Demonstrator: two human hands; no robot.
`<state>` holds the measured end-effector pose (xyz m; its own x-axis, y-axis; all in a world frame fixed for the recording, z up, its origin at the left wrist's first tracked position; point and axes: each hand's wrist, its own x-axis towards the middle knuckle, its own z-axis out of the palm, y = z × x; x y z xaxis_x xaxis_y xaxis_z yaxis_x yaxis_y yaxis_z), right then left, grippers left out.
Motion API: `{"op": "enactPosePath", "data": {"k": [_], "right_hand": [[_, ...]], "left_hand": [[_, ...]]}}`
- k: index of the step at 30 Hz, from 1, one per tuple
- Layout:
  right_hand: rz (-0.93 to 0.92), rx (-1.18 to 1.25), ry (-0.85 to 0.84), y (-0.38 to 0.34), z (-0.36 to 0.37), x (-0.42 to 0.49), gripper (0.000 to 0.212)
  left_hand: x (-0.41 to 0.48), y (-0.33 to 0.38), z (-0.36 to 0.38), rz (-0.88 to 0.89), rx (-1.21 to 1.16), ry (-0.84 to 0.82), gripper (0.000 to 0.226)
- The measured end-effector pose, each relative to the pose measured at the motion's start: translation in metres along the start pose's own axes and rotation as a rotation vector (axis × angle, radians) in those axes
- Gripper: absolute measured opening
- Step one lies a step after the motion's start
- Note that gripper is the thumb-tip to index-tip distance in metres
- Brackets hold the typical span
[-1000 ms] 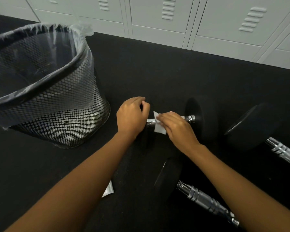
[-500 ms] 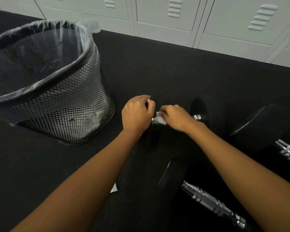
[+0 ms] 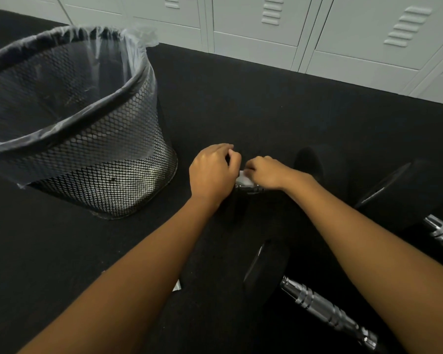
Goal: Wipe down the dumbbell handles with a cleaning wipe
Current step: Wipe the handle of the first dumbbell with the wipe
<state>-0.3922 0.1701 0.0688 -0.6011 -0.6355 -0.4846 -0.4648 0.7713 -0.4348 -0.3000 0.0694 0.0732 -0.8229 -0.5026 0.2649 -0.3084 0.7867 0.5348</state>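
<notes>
1. Three dumbbells down on the black floor mat (image 3: 241,106): far dumbbell (image 3: 308,162) under both hands, near dumbbell (image 3: 315,301) by the right forearm, third dumbbell (image 3: 404,190) off at the right edge.
2. Left hand (image 3: 211,172) curled over the far one's left end, fingers closed on it, plate hidden underneath.
3. Right hand (image 3: 265,172) clamped round the cleaning wipe (image 3: 244,180), pressing it onto the chrome handle (image 3: 251,188), right up against the left hand.
4. Only a sliver of white wipe and chrome peeking out between the hands.
5. Mesh trash bin (image 3: 108,180) with a clear liner standing left, near the left hand.
6. Pale lockers (image 3: 317,31) along the back.
7. Small silvery scrap (image 3: 177,286) beside the left forearm, can't tell what.
</notes>
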Motion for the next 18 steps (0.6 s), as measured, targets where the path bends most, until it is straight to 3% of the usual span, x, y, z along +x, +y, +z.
{"op": "enactPosePath", "data": {"k": [6,11,18], "right_hand": [[0.023,0.096,-0.057,-0.003,-0.002,-0.001,0.033],[0.078,0.02,-0.086,-0.006,-0.007,0.006,0.033],[0.013,0.052,-0.066,-0.014,0.003,0.003,0.031]], "left_hand": [[-0.001,0.0,-0.001,0.002,-0.011,-0.001,0.031],[-0.001,0.0,-0.001,-0.001,-0.015,0.007,0.031],[0.0,0.0,-0.001,-0.005,-0.013,0.001,0.031]]}}
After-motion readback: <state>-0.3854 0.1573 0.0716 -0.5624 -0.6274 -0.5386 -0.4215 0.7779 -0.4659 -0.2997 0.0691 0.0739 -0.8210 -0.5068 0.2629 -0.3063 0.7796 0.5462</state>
